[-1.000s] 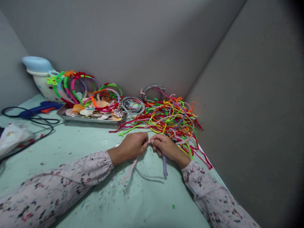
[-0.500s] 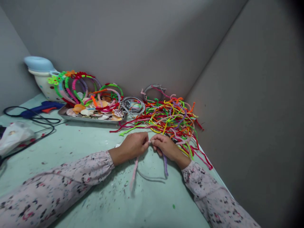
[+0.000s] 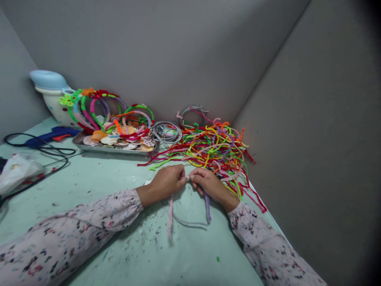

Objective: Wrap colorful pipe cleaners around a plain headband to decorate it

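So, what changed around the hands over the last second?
The loose end of the pink pipe cleaner under the left hand swung toward the person's right and now lies almost straight toward them. Nothing was taken up or let go. Both hands stayed pinched together in place, the right hand still holding the purple pipe cleaner. The pipe cleaner pile and the tray are unchanged.

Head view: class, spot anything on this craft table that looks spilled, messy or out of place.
Small scraps are strewn across the green table below the left hand. The loose pipe cleaners lie in a tangled heap by the wall, some strands trailing toward the table edge.
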Demonstrator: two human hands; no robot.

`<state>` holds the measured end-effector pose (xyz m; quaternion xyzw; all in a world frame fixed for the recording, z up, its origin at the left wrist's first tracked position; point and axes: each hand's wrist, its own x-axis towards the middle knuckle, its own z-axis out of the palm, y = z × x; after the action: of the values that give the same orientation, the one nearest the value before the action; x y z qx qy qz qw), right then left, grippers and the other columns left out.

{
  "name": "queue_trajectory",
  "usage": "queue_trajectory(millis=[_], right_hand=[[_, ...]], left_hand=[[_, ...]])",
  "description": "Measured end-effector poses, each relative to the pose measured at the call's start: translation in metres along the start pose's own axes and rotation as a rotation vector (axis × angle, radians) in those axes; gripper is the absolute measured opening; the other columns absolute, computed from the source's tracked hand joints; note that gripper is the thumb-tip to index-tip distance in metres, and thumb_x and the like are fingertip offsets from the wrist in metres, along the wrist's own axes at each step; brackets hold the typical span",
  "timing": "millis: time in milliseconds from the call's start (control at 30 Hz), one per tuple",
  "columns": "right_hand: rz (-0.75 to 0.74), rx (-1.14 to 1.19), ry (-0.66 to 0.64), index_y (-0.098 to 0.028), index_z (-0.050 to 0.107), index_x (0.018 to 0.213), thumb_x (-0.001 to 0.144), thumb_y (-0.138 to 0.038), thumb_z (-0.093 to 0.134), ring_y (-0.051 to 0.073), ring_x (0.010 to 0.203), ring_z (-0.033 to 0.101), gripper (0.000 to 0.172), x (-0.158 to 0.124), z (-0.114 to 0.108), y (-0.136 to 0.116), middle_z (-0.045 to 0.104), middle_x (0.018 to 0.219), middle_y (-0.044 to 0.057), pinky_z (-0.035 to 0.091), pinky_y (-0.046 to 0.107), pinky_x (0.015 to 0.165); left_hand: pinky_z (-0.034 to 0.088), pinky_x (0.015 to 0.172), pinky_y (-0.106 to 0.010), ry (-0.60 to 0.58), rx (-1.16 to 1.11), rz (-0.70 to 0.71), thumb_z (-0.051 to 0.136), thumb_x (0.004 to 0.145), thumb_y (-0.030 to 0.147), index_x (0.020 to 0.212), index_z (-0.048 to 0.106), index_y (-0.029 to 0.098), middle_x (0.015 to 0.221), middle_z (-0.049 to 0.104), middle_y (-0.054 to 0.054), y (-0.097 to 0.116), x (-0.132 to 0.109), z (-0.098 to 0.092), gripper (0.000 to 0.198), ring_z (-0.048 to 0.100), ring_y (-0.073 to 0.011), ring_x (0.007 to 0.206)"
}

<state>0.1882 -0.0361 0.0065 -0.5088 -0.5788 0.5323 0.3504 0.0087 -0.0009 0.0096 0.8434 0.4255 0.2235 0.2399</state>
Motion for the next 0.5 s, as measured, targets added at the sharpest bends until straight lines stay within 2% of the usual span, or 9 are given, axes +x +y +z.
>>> queue_trajectory(millis=[133, 233, 300, 367, 500], right_hand=[[-0.008, 0.093, 0.048, -0.017, 0.055, 0.081, 0.08, -0.032, 0.056, 0.004, 0.034, 0.04, 0.015, 0.001, -0.001, 0.004, 0.054, 0.057, -0.007, 0.029, 0.017, 0.035], [-0.035, 0.22, 0.113, -0.017, 0.054, 0.081, 0.079, -0.033, 0.058, 0.004, 0.035, 0.042, 0.016, 0.003, -0.003, 0.009, 0.055, 0.058, -0.006, 0.029, 0.017, 0.035], [-0.061, 0.307, 0.159, -0.017, 0.054, 0.082, 0.078, -0.034, 0.059, 0.005, 0.036, 0.042, 0.017, 0.005, -0.006, 0.011, 0.055, 0.059, -0.006, 0.028, 0.017, 0.035], [-0.088, 0.389, 0.215, -0.018, 0.054, 0.084, 0.077, -0.034, 0.06, 0.005, 0.038, 0.044, 0.019, 0.006, -0.008, 0.012, 0.055, 0.06, -0.005, 0.029, 0.017, 0.036], [-0.182, 0.506, 0.299, -0.019, 0.055, 0.087, 0.078, -0.03, 0.061, 0.007, 0.048, 0.05, 0.016, 0.007, -0.01, 0.014, 0.058, 0.066, -0.003, 0.04, 0.017, 0.045]], left_hand=[[0.031, 0.053, -0.023, -0.009, -0.281, -0.021, 0.055, 0.079, 0.036, 0.073, 0.058, 0.016, 0.063, 0.055, 0.001, -0.004, 0.004, 0.001, 0.021, 0.048, -0.0125, 0.058], [0.033, 0.051, -0.023, 0.028, -0.617, -0.099, 0.047, 0.085, 0.048, 0.074, 0.055, 0.016, 0.062, 0.052, 0.002, -0.007, 0.008, 0.002, 0.035, 0.047, -0.0116, 0.056], [0.033, 0.05, -0.022, 0.057, -0.797, -0.165, 0.044, 0.086, 0.05, 0.075, 0.054, 0.016, 0.062, 0.051, 0.002, -0.009, 0.01, 0.002, 0.037, 0.046, -0.0106, 0.054], [0.031, 0.047, -0.021, 0.07, -0.888, -0.224, 0.048, 0.085, 0.047, 0.074, 0.052, 0.016, 0.059, 0.049, 0.003, -0.01, 0.011, 0.003, 0.033, 0.043, -0.0089, 0.049], [0.028, 0.044, -0.02, 0.046, -0.992, -0.267, 0.056, 0.081, 0.044, 0.071, 0.05, 0.016, 0.056, 0.046, 0.005, -0.009, 0.011, 0.002, 0.03, 0.04, -0.0066, 0.045]])
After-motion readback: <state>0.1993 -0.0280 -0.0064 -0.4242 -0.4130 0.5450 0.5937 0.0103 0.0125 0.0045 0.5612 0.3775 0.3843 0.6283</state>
